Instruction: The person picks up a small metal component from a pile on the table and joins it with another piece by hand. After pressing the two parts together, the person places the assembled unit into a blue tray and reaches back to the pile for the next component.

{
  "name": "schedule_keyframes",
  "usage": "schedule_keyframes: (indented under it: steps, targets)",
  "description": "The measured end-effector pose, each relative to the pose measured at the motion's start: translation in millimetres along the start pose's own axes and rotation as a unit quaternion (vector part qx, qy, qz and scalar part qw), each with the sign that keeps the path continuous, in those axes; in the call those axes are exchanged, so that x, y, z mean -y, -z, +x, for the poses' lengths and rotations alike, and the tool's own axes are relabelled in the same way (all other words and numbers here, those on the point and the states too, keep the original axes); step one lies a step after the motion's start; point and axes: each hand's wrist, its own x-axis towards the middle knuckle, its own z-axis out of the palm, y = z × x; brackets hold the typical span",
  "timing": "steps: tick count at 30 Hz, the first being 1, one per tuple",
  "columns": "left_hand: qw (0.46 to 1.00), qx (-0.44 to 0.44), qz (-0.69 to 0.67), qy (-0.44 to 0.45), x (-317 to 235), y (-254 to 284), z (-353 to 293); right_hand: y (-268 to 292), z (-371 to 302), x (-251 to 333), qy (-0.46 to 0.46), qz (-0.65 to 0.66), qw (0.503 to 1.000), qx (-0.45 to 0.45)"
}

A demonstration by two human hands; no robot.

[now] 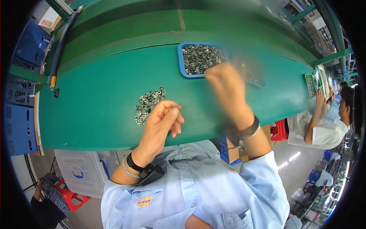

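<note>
My left hand (164, 119) is closed above the green table, its thumb pressed against curled fingers; whatever they hold, if anything, is hidden. Just beyond and left of it lies a loose pile of small metal-and-black parts (149, 100). Over the near right corner of a blue tray (181, 61) hovers my right hand (228, 86), blurred by motion, thumb and fingers brought together in a pinch. Anything at its fingertips is too small and smeared to name. The tray is filled with many similar small parts (202, 58).
A clear plastic sheet or bag (253, 74) lies right of the tray, partly blurred. The green tabletop (87, 103) has a curved near edge. Blue crates (21, 128) stand at left, a translucent bin (82, 171) below. At right, a co-worker (328, 128) sits by a green tray (309, 84).
</note>
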Motion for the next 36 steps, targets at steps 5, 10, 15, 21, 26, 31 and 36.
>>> schedule_keyframes:
  steps: [5,10,15,21,26,31,36]
  targets:
    - [1.000,-0.011,0.001,0.028,-0.6,17.7,-8.4,-10.7,25.4,-14.3,-0.024,-0.077,0.996,0.027]
    - [0.999,-0.045,-0.025,0.019,-4.7,29.7,-12.9,-52.7,23.0,5.8,-0.022,-0.005,0.986,0.167]
    - [0.998,-0.036,-0.051,0.024,-9.6,36.6,-17.5,-77.1,26.5,19.3,0.023,-0.039,0.968,0.247]
    - [0.998,-0.026,-0.056,0.009,-13.5,41.3,-16.9,-80.9,23.8,22.7,0.029,-0.045,0.965,0.257]
    - [0.997,-0.060,-0.040,-0.010,-22.7,38.0,-7.8,-65.2,18.3,37.0,0.003,0.020,0.977,0.210]
    - [0.998,-0.055,0.035,0.002,-27.6,32.3,5.9,-45.0,16.8,46.5,0.040,0.059,0.975,0.208]
    - [0.998,-0.033,0.026,0.056,-27.2,27.2,10.8,-36.0,9.0,42.0,0.056,0.080,0.976,0.195]
